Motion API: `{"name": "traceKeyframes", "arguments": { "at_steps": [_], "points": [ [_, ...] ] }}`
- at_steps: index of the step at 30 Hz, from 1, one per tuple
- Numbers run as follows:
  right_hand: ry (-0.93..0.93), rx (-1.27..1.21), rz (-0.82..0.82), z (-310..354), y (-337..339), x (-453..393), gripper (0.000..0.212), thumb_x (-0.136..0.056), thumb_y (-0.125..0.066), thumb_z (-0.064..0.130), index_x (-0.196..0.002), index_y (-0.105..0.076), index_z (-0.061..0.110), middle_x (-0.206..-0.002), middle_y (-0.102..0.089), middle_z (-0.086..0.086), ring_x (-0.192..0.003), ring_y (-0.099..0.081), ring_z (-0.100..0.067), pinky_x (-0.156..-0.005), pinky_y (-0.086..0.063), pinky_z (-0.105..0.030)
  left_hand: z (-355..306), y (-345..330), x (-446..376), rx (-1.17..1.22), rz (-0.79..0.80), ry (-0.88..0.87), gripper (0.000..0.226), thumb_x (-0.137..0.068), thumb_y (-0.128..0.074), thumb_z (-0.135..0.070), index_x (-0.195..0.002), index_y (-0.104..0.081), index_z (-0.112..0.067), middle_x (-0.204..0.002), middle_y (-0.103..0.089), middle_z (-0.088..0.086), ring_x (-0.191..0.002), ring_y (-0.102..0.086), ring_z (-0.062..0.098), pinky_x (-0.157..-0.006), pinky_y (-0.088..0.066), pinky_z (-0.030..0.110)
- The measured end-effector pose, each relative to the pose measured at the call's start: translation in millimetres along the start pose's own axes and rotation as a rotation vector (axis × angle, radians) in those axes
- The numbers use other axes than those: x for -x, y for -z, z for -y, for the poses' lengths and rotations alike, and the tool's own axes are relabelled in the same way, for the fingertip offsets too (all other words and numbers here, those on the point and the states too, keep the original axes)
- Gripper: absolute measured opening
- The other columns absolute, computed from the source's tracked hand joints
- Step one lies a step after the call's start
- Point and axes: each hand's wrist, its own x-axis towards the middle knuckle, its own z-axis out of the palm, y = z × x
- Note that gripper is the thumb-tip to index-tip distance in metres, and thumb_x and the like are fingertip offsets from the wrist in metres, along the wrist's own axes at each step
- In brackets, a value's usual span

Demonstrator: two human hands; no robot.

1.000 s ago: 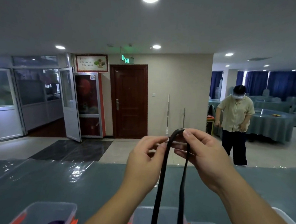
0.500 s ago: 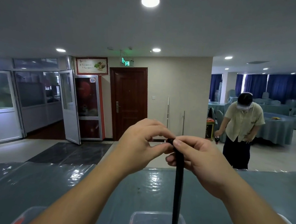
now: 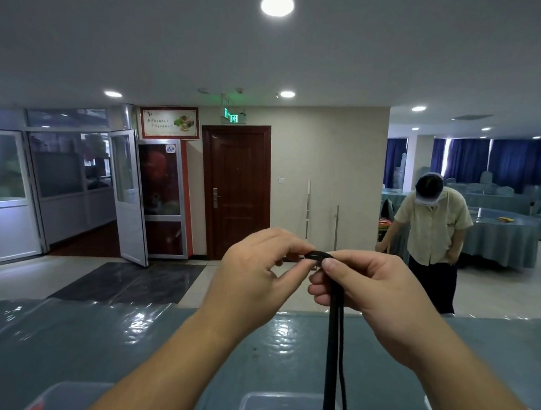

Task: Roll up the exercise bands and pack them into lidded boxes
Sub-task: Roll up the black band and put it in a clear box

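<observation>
Band (image 3: 334, 337) hangs black from our hands, raised above the desk (image 3: 93, 346); left hand (image 3: 257, 277) and right hand (image 3: 368, 291) pinch its folded top (starting the roll, we judge), tail dropping toward the near boxes (image 3: 280, 407).

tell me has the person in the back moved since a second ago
Yes: the person has shifted right, away from the brown door, and bent lower.

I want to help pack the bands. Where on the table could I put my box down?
There is bare room on the table at the left, between its far edge and the clear boxes along the near edge. The middle is crowded: both hands, left hand and right hand, hold the black band hanging there.
</observation>
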Motion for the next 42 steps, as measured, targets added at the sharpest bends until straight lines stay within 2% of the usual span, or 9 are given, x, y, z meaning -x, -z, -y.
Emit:
{"name": "traceKeyframes", "arguments": {
  "at_steps": [7, 12, 16, 20, 23, 27, 31, 34, 42],
  "points": [
    [-0.027, -0.048, -0.053, 0, -1, 0, 0.018, -0.098, -0.065, 0.013, -0.099, -0.081, 0.004, -0.091, -0.078, -0.022, -0.087, -0.078, -0.035, -0.082, -0.064, -0.042, -1, -8, 11, 0.026, -0.146, 0.071, 0.011, -0.091, -0.079, -0.020, -0.100, -0.080, -0.015, -0.091, -0.073, -0.010, -0.087, -0.066, 0.003, -0.076, -0.053, 0.015],
    [0.035, -0.109, -0.150, -3, -7, -4, 0.022, -0.100, -0.063, 0.016, -0.095, -0.084, 0.010, -0.094, -0.080, -0.017, -0.091, -0.078, -0.033, -0.081, -0.063, -0.039, -4, -20, 20, 0.083, -0.028, 0.068, 0.017, -0.093, -0.077, -0.016, -0.111, -0.080, -0.016, -0.099, -0.075, -0.011, -0.092, -0.066, 0.001, -0.080, -0.055, 0.016],
    [-0.002, -0.127, -0.135, -6, -9, -3, 0.021, -0.099, -0.064, 0.016, -0.100, -0.082, 0.005, -0.096, -0.080, -0.019, -0.093, -0.078, -0.033, -0.078, -0.063, -0.034, 0, -12, 12, 0.064, 0.026, 0.076, 0.013, -0.091, -0.078, -0.026, -0.103, -0.079, -0.019, -0.092, -0.072, -0.014, -0.088, -0.065, 0.001, -0.077, -0.052, 0.012],
    [-0.017, -0.145, -0.090, -6, -11, 1, 0.022, -0.099, -0.063, 0.017, -0.100, -0.082, 0.007, -0.097, -0.080, -0.017, -0.089, -0.078, -0.029, -0.078, -0.063, -0.034, 5, -6, 6, 0.114, 0.141, 0.072, 0.040, -0.093, -0.076, -0.026, -0.132, -0.070, -0.026, -0.115, -0.066, -0.015, -0.102, -0.063, 0.005, -0.088, -0.052, 0.017],
    [-0.021, -0.116, -0.064, -6, -12, 2, 0.021, -0.099, -0.064, 0.017, -0.101, -0.083, 0.009, -0.098, -0.081, -0.015, -0.089, -0.078, -0.026, -0.079, -0.063, -0.033, 7, -3, 5, 0.092, 0.165, 0.017, 0.030, -0.094, -0.075, -0.022, -0.124, -0.073, -0.023, -0.115, -0.067, -0.015, -0.105, -0.062, 0.004, -0.090, -0.051, 0.018],
    [-0.008, -0.194, -0.123, -7, -13, 4, 0.017, -0.095, -0.067, 0.009, -0.108, -0.078, 0.004, -0.100, -0.080, -0.018, -0.096, -0.078, -0.033, -0.085, -0.062, -0.038, 3, -5, 11, 0.052, 0.023, 0.056, 0.017, -0.093, -0.076, -0.024, -0.109, -0.073, -0.018, -0.101, -0.068, -0.011, -0.096, -0.062, 0.006, -0.083, -0.054, 0.024],
    [0.050, -0.300, -0.198, -7, -20, 8, 0.016, -0.088, -0.070, -0.002, -0.099, -0.079, 0.004, -0.095, -0.079, -0.020, -0.089, -0.078, -0.030, -0.079, -0.065, -0.032, -3, -12, 17, 0.023, -0.172, 0.082, 0.016, -0.091, -0.079, -0.024, -0.100, -0.073, -0.013, -0.095, -0.068, -0.006, -0.090, -0.061, 0.007, -0.079, -0.052, 0.021],
    [0.070, -0.346, -0.261, -8, -26, 8, 0.016, -0.087, -0.070, -0.006, -0.099, -0.079, 0.002, -0.095, -0.080, -0.019, -0.093, -0.078, -0.031, -0.078, -0.065, -0.031, -12, -20, 21, 0.062, -0.232, 0.116, 0.019, -0.088, -0.081, -0.028, -0.094, -0.072, -0.013, -0.089, -0.066, -0.006, -0.085, -0.060, 0.009, -0.074, -0.051, 0.020],
    [0.071, -0.269, -0.313, -10, -15, 9, 0.017, -0.089, -0.071, -0.005, -0.104, -0.070, 0.002, -0.092, -0.080, -0.017, -0.088, -0.080, -0.032, -0.076, -0.064, -0.032, -7, -12, 24, 0.180, -0.010, 0.155, 0.022, -0.090, -0.078, -0.019, -0.111, -0.072, -0.024, -0.096, -0.069, -0.013, -0.090, -0.066, 0.010, -0.077, -0.057, 0.027]
  ]
}}
